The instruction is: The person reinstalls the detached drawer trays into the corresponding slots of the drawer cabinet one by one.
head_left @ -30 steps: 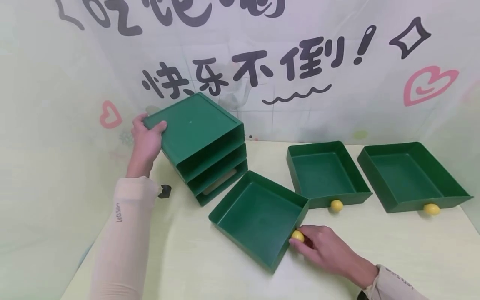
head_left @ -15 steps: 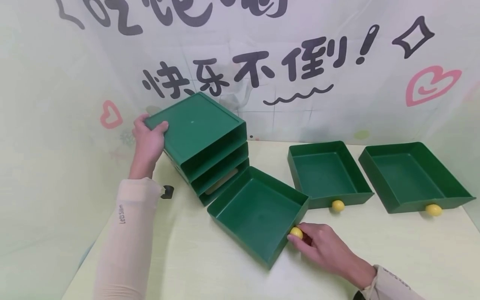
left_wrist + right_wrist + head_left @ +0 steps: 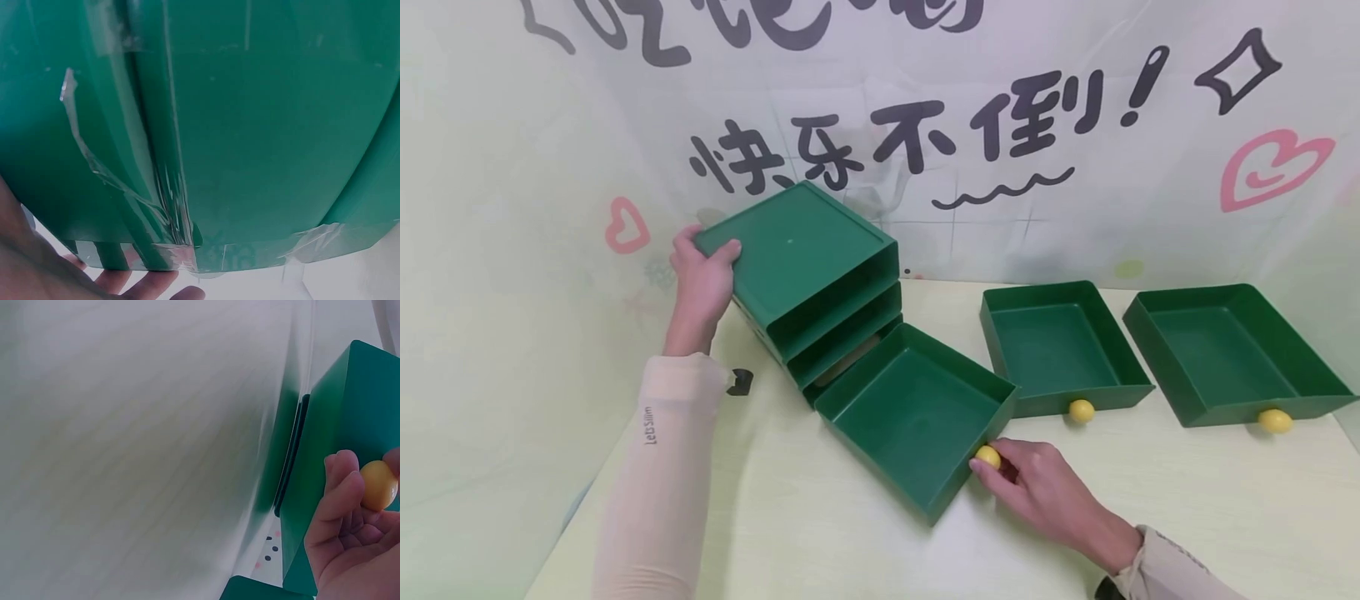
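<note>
A green drawer cabinet [image 3: 797, 246] with three stacked slots stands at an angle, left of centre. My left hand [image 3: 702, 279] grips its back left edge, thumb on the top panel; in the left wrist view the fingers [image 3: 150, 284] lie at the edge of a taped green side. My right hand [image 3: 1048, 487] pinches the yellow round knob [image 3: 987, 457] of a green drawer [image 3: 910, 417]. This drawer's back end meets the front of the lowest slot, with most of its length outside. Nothing lies in it. In the right wrist view, thumb and fingers hold the knob [image 3: 379, 485].
Two more empty green drawers, one nearer the middle [image 3: 1052, 350] and one at the far right [image 3: 1221, 346], rest on the pale table [image 3: 820, 533] with yellow knobs facing forward. A printed white curtain [image 3: 925, 75] hangs behind. A small black piece [image 3: 741, 382] shows beside the left cuff.
The right hand has moved the drawer up and left towards the cabinet, so its back end now covers part of the lowest slot. The left hand keeps its hold on the cabinet.
</note>
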A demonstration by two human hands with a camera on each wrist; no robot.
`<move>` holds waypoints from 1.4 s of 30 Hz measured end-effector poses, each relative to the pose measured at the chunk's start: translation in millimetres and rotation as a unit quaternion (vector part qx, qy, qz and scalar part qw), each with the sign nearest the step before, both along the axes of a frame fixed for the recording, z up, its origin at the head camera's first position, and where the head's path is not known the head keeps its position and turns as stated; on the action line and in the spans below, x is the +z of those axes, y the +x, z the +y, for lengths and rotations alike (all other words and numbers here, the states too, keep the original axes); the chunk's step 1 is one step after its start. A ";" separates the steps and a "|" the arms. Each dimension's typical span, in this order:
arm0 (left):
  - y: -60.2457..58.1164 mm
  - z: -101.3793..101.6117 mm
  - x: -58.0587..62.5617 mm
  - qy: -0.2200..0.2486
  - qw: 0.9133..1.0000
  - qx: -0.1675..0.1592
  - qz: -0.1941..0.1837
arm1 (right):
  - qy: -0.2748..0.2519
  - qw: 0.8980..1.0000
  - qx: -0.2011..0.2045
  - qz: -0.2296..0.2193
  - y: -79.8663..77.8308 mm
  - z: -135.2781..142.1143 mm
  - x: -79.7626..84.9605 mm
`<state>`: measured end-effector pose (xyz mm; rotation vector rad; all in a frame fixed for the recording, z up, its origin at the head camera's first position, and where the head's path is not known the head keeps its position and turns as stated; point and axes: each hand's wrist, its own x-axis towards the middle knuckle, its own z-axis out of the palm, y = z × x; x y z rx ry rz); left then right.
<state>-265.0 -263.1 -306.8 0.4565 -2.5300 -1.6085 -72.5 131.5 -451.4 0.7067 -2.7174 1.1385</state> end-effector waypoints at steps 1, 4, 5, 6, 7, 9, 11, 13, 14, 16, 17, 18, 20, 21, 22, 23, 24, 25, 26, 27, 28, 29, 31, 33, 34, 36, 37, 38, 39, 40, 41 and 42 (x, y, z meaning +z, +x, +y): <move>0.1 0.1 -0.1 0.001 1.000 0.000 0.000 | -0.003 1.000 0.000 0.005 -0.2 -0.4 0.0; 0.6 0.0 0.0 0.002 1.000 0.001 0.000 | -0.006 1.000 0.002 0.015 -0.8 -1.6 0.1; 0.8 0.0 0.0 0.003 1.000 0.001 0.000 | -0.007 1.000 0.002 0.016 -1.0 -1.9 0.1; 0.9 0.1 0.1 0.003 1.000 0.001 0.000 | -0.008 1.000 0.002 0.017 -1.1 -2.2 0.0; 1.0 0.2 0.1 0.003 1.000 0.001 0.000 | -0.008 1.000 0.002 0.018 -1.2 -2.3 -0.3; 1.1 0.5 0.1 0.002 1.000 0.001 -0.001 | -0.009 1.000 0.000 0.018 -1.4 -2.7 -0.9; 1.0 0.9 -0.1 0.002 1.000 0.000 0.000 | -0.012 1.000 -0.003 0.019 -1.7 -3.2 -2.1; 0.8 0.9 -0.2 0.002 1.000 0.000 0.001 | -0.016 1.000 -0.004 0.020 -1.9 -4.0 -3.2; 0.8 0.9 -0.3 0.002 1.000 0.001 0.001 | -0.019 1.000 -0.005 0.022 -2.2 -4.5 -3.7; 0.6 0.7 -0.7 0.004 1.000 0.002 0.004 | -0.023 0.999 -0.005 0.025 -2.7 -5.4 -4.6; 0.4 0.7 -1.0 0.005 1.000 0.003 0.005 | -0.025 0.999 -0.005 0.026 -3.0 -5.8 -4.9; 0.4 0.7 -1.2 0.006 1.000 0.004 0.006 | -0.026 0.999 -0.005 0.026 -3.4 -6.1 -5.0; 0.5 1.0 -1.5 0.006 1.000 0.004 0.007 | -0.027 0.999 -0.007 0.026 -4.1 -6.7 -5.4; 0.6 1.1 -1.7 0.006 1.000 0.005 0.007 | -0.027 0.999 -0.007 0.026 -4.3 -7.1 -5.5; 0.4 1.2 -1.9 0.006 1.000 0.005 0.007 | -0.027 0.999 -0.008 0.025 -4.6 -7.4 -5.7; 0.5 1.4 -2.0 0.006 1.000 0.006 0.007 | -0.027 0.999 -0.010 0.025 -4.8 -7.6 -5.9; 0.7 1.5 -2.0 0.006 1.000 0.006 0.007 | -0.026 0.999 -0.011 0.025 -5.0 -7.9 -6.1; 1.0 1.8 -1.8 0.006 1.000 0.007 0.008 | -0.026 0.999 -0.013 0.026 -5.2 -8.2 -6.3; 1.1 1.8 -1.9 0.006 1.000 0.007 0.009 | -0.027 0.999 -0.013 0.026 -5.4 -8.5 -6.4; 1.3 1.8 -1.8 0.006 1.000 0.007 0.009 | -0.027 0.999 -0.014 0.028 -5.6 -8.8 -6.6; 1.1 1.9 -2.2 0.006 1.000 0.007 0.010 | -0.028 0.999 -0.014 0.029 -5.8 -9.0 -7.0; 1.4 2.2 -2.2 0.005 1.000 0.007 0.012 | -0.030 0.999 -0.015 0.029 -6.1 -9.2 -7.4; 1.6 2.3 -2.6 0.006 1.000 0.006 0.013 | -0.033 0.999 -0.014 0.030 -6.6 -9.6 -8.3; 1.6 1.9 -3.2 0.008 1.000 0.006 0.013 | -0.036 0.999 -0.014 0.029 -7.2 -9.9 -9.3; 1.9 1.8 -3.5 0.009 1.000 0.006 0.013 | -0.036 0.999 -0.014 0.027 -7.4 -9.9 -9.8; 2.8 1.8 -3.8 0.011 1.000 0.006 0.013 | -0.037 0.999 -0.013 0.024 -7.7 -9.9 -10.6; 3.2 1.9 -3.9 0.011 1.000 0.007 0.014 | -0.037 0.999 -0.013 0.022 -7.8 -9.9 -11.0; 3.5 1.9 -4.2 0.011 1.000 0.007 0.014 | -0.038 0.999 -0.013 0.020 -7.9 -9.9 -11.5; 3.8 2.1 -4.3 0.011 1.000 0.007 0.014 | -0.039 0.999 -0.012 0.019 -8.0 -9.9 -11.8; 4.2 2.2 -4.5 0.011 1.000 0.007 0.015 | -0.039 0.999 -0.012 0.019 -8.2 -10.0 -12.2; 4.6 2.3 -4.7 0.011 1.000 0.007 0.015 | -0.039 0.999 -0.012 0.019 -8.3 -10.0 -12.5; 5.0 2.4 -4.9 0.011 1.000 0.007 0.015 | -0.040 0.999 -0.011 0.019 -8.5 -10.1 -12.7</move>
